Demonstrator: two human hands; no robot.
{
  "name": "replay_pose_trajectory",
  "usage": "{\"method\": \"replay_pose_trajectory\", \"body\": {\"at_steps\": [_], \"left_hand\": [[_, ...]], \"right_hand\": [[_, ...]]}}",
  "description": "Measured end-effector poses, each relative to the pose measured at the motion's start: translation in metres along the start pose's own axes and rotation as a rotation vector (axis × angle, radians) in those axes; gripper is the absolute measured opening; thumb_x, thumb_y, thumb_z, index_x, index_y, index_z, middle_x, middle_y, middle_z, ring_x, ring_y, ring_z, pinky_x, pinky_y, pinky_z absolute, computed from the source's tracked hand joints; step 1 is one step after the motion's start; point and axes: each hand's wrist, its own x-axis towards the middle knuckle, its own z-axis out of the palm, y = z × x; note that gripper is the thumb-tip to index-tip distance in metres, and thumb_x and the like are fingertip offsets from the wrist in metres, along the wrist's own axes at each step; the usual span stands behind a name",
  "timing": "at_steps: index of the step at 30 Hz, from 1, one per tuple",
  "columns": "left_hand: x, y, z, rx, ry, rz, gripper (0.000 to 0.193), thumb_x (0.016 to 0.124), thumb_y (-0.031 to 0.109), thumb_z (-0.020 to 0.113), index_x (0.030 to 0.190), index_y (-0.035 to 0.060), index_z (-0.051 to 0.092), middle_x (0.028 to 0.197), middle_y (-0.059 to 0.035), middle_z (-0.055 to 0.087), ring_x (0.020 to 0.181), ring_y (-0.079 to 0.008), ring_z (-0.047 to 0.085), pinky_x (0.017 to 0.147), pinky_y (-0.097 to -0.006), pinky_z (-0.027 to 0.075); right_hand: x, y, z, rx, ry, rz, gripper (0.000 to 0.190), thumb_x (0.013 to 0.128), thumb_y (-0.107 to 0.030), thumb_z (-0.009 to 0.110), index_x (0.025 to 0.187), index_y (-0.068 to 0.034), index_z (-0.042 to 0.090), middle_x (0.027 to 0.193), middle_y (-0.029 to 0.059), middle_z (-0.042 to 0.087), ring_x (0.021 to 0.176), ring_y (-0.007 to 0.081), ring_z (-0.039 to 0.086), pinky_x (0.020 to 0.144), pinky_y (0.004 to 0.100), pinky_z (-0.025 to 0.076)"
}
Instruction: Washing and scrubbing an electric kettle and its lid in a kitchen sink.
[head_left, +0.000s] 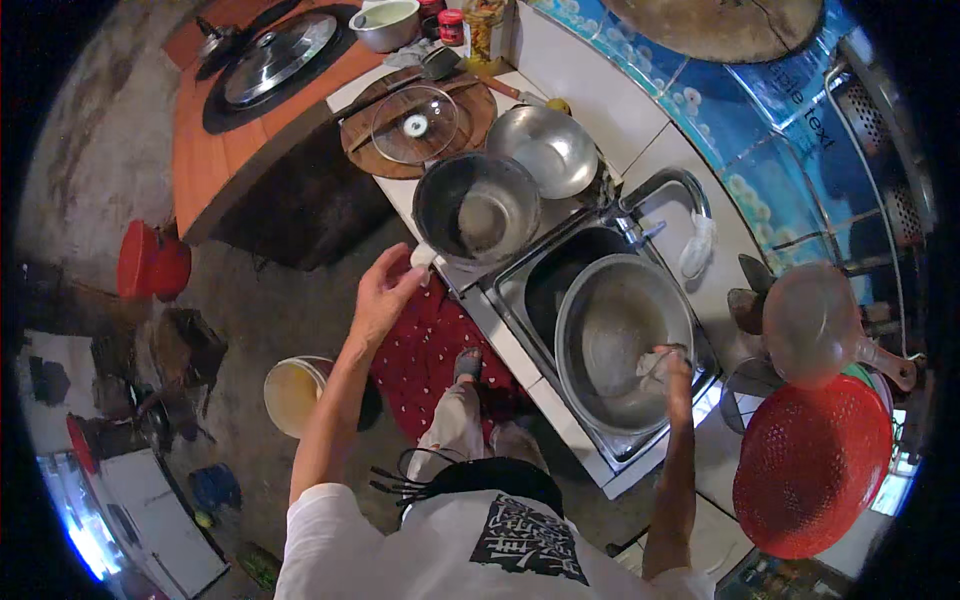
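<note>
My right hand (677, 363) reaches inside a large grey metal basin (570, 330) and grips a pale crumpled cloth (651, 371) against its inner wall. The basin rests tilted over the stainless steel sink (541, 281). On the left, my left hand (384, 292) is at the counter edge, its thumb and fingers bent around a pale handle-like piece (424, 255). Whether it grips that piece I cannot tell. Just beyond stands a deep dark-grey pot (480, 214). Behind the pot sits a shiny metal bowl (551, 150).
A glass lid (439, 124) lies on a round wooden board (360, 146). Over the sink arches a faucet (667, 180) with its spout wrapped. To the right are a red plastic colander (810, 480) and a translucent dipper (810, 322). A bucket (289, 401) stands on the floor.
</note>
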Motion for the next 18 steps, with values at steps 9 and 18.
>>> {"method": "replay_pose_trajectory", "body": {"at_steps": [9, 18], "left_hand": [[-0.008, -0.004, 0.045, 0.085, 0.038, 0.062, 0.034, 0.068, 0.012, 0.067, 0.098, -0.0021, 0.058, 0.085, -0.0127, 0.064, 0.076, -0.0180, 0.062, 0.072, -0.0305, 0.048], [-0.012, -0.014, 0.034, 0.188, 0.153, 0.041, 0.034, 0.064, 0.010, 0.071, 0.095, 0.0000, 0.061, 0.083, -0.0164, 0.066, 0.078, -0.0229, 0.066, 0.071, -0.0327, 0.049]], "right_hand": [[-0.042, -0.193, 0.065, 0.524, 0.063, -0.260, 0.054, 0.089, -0.041, 0.055, 0.124, 0.000, 0.048, 0.118, 0.0072, 0.052, 0.108, 0.0162, 0.050, 0.093, 0.0292, 0.038], [-0.011, -0.331, 0.232, 0.008, -0.603, -0.809, 0.039, 0.075, -0.003, 0.066, 0.112, -0.003, 0.055, 0.112, 0.0071, 0.051, 0.103, 0.0163, 0.052, 0.087, 0.0287, 0.043]]}}
